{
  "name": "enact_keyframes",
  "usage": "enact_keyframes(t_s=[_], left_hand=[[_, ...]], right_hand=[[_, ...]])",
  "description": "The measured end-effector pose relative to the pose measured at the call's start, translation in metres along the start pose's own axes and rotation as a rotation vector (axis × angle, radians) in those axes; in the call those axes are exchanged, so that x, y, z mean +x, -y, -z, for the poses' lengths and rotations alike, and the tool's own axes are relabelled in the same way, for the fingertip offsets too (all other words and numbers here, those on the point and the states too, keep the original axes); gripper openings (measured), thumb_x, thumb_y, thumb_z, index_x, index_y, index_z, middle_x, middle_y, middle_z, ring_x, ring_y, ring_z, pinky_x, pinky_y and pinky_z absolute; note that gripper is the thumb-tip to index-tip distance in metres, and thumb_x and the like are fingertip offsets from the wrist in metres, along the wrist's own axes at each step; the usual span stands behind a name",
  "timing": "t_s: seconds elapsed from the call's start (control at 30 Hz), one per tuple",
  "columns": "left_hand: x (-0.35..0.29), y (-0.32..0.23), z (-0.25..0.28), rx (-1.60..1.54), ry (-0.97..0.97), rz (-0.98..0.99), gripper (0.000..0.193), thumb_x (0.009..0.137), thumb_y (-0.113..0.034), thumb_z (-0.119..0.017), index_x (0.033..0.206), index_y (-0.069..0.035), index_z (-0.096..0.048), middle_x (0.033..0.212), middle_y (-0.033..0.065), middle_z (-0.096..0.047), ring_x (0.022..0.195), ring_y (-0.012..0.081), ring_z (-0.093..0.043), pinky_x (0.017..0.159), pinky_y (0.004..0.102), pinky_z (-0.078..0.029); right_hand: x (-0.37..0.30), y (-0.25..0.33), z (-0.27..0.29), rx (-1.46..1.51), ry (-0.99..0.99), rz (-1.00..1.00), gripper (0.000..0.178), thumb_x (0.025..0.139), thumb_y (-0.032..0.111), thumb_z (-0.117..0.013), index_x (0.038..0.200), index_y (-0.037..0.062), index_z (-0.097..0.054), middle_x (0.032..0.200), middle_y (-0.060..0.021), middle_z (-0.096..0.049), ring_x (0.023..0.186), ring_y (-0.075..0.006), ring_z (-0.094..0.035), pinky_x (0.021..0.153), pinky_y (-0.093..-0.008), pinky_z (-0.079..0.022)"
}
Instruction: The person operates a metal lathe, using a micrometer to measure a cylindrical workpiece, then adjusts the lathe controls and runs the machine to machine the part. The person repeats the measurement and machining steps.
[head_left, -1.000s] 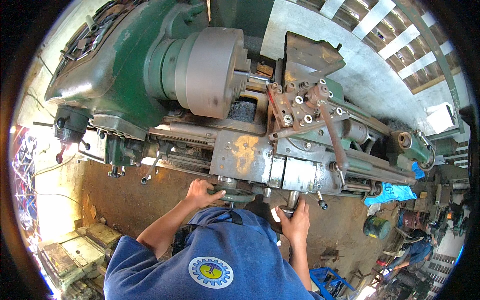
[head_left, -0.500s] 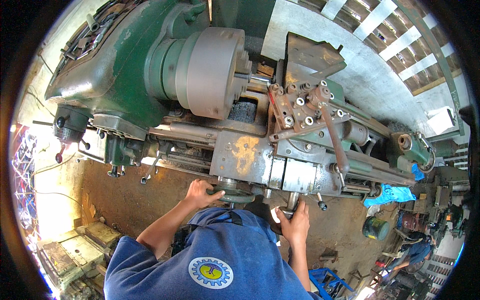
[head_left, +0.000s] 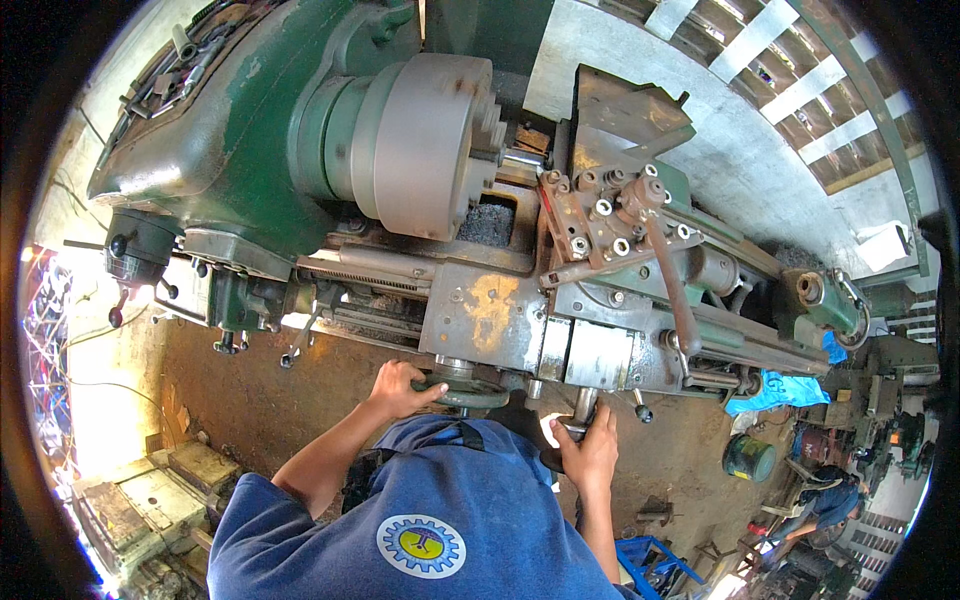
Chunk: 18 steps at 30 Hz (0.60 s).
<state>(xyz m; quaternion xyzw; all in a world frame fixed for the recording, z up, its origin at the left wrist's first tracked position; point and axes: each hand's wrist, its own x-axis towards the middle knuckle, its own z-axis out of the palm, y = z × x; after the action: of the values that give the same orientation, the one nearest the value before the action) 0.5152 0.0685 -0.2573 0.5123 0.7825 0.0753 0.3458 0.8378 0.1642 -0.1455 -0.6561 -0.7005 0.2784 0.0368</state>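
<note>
A large green metal lathe (head_left: 240,120) stands in front of me. My left hand (head_left: 403,388) is closed on the rim of a green handwheel (head_left: 475,395) below the carriage (head_left: 480,320). To the right, my right hand (head_left: 592,448) grips a dark handwheel (head_left: 552,455), which sits at the end of a bright metal shaft (head_left: 586,402). The grey chuck (head_left: 420,145) holds a short metal bar (head_left: 522,163) reaching toward the tool post (head_left: 620,210). A long lever (head_left: 672,285) slopes down from the tool post. Part of the right wheel is hidden by my hand and shirt.
Hand tools (head_left: 185,75) lie on top of the headstock. Metal chips (head_left: 487,225) fill a gap in the bed. A small ball-ended lever (head_left: 643,408) juts out beside my right hand. At the far right are a drum (head_left: 749,458) and another person (head_left: 835,497).
The chuck's jaws and rim markings look different, as if it has turned. Both hands stay on their handwheels with hardly any visible movement.
</note>
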Motion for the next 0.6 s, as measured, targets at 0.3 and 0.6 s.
enact_keyframes(t_s=[0.3,0.6], left_hand=[[0.003,0.005,-0.001,-0.040,0.060,0.006,0.077,0.077,-0.070,-0.071,0.091,0.005,-0.078,0.090,0.0271,-0.073,0.095,0.0392,-0.071,0.093,0.0446,-0.055],[0.002,0.011,-0.008,-0.073,0.028,-0.005,0.074,0.077,-0.069,-0.072,0.090,0.003,-0.078,0.091,0.0250,-0.074,0.096,0.0391,-0.070,0.096,0.0452,-0.053]], right_hand=[[0.001,0.000,0.000,0.009,0.011,-0.019,0.087,0.082,0.045,-0.080,0.141,-0.0065,-0.044,0.129,-0.0321,-0.055,0.115,-0.0518,-0.057,0.096,-0.0563,-0.049],[0.001,0.001,0.000,-0.002,0.002,-0.012,0.086,0.082,0.045,-0.081,0.140,-0.0063,-0.045,0.124,-0.0313,-0.057,0.114,-0.0506,-0.058,0.094,-0.0556,-0.050]])
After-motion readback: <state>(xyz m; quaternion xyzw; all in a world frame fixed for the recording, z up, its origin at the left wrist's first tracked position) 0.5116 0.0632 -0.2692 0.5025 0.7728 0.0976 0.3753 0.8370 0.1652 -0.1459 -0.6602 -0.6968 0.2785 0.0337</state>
